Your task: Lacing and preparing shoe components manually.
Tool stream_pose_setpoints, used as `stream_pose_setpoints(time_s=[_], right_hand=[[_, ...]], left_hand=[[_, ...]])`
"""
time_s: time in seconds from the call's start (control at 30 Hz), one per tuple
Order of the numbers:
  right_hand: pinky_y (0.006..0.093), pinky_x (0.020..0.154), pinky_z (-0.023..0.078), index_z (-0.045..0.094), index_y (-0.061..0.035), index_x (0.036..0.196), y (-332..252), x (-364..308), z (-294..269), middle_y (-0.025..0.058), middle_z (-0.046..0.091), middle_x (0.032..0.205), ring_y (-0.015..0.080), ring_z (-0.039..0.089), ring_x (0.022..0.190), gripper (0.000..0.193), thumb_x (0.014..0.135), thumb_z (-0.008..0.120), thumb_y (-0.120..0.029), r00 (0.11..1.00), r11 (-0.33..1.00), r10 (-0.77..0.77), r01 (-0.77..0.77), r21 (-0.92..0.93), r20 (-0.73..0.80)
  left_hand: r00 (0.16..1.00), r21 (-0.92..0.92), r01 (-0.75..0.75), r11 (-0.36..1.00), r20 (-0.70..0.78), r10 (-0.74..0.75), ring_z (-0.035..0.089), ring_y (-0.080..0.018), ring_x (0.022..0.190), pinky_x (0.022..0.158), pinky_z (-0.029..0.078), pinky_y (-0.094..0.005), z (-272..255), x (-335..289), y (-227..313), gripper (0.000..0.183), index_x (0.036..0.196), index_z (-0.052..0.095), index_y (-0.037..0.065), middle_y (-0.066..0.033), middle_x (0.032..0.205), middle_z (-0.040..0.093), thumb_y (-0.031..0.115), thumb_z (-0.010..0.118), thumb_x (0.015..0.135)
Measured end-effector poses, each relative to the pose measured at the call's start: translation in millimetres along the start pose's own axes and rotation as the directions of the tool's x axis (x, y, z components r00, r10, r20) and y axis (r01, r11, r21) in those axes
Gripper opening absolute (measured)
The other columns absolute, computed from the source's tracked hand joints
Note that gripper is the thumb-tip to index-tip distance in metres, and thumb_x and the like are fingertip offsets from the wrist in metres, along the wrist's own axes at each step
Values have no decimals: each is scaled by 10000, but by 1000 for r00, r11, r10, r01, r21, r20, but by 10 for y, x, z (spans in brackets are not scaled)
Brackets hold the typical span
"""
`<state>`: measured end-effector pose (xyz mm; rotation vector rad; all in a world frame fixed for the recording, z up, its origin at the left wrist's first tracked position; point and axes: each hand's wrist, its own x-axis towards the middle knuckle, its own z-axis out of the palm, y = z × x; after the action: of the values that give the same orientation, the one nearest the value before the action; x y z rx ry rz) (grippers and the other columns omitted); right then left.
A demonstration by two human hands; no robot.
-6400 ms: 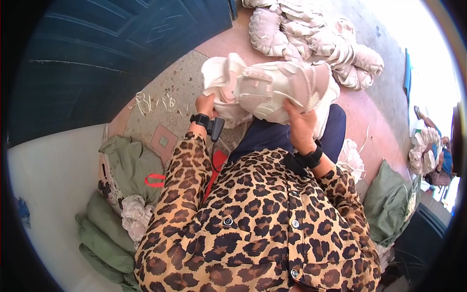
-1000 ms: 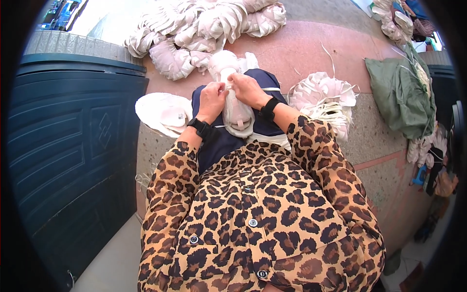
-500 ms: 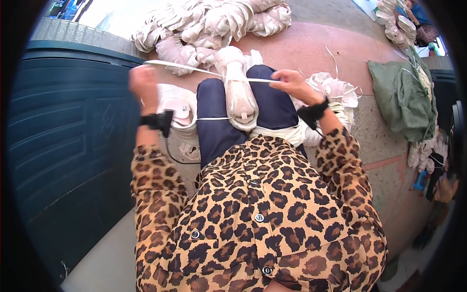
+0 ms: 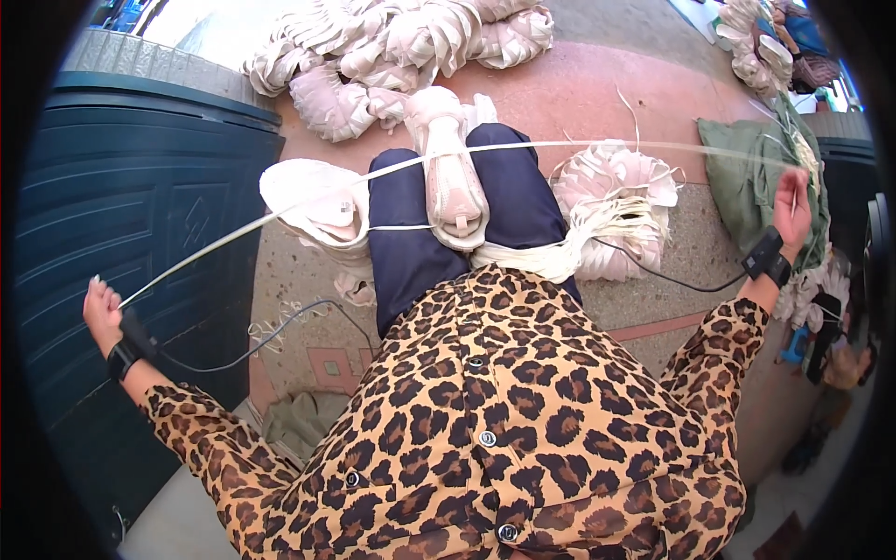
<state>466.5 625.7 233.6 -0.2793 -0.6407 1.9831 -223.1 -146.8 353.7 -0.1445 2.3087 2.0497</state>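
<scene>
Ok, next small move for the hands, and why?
I'd probably bring the left hand and right hand back in toward the shoe upper. Both arms are spread wide, and the white lace runs out from the upper to each hand, so there seems little more to gain by pulling outward.

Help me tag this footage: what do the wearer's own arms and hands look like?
The left hand and right hand are ungloved. Long tan sleeves carry a black-and-brown leopard print and end near the wrists. Each wrist wears a black strap with a dark boxy unit, and a thin dark cable trails from each side.
</scene>
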Motion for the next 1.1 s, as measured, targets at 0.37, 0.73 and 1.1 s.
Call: stream_pose_setpoints(time_s=[0.37, 0.73, 1.1], right_hand=[[309, 625, 454, 643, -8, 749, 3243, -525, 943, 150, 622, 736, 222, 588, 664, 239, 862, 498, -160, 762, -160, 498, 550, -820, 413], [256, 641, 476, 545, 58, 1036, 3686, -808, 965, 119, 601, 832, 159, 605, 729, 269, 837, 366, 34, 790, 304, 607, -135, -943, 83], [342, 596, 472, 611, -39, 870, 3453, -627, 1116, 115, 583, 671, 276, 577, 637, 148, 833, 499, -129, 656, -284, 301, 754, -592, 692]], left_hand=[[514, 358, 140, 923, 771, -377, 536, -68, 574, 515, 439, -198, 3446, -2044, -1692, 151, 893, 599, 32, -10, 721, 588, 163, 569, 825], [677, 523, -536, 663, 735, -32, 602, -325, 701, 639, 463, -385, 3993, -2282, -2287, 214, 762, 640, 1, -200, 730, 605, 176, 517, 767], [542, 429, -762, 486, 832, 116, 593, -344, 727, 644, 470, -413, 4021, -2253, -2223, 192, 788, 618, 25, -185, 751, 608, 181, 509, 815]])
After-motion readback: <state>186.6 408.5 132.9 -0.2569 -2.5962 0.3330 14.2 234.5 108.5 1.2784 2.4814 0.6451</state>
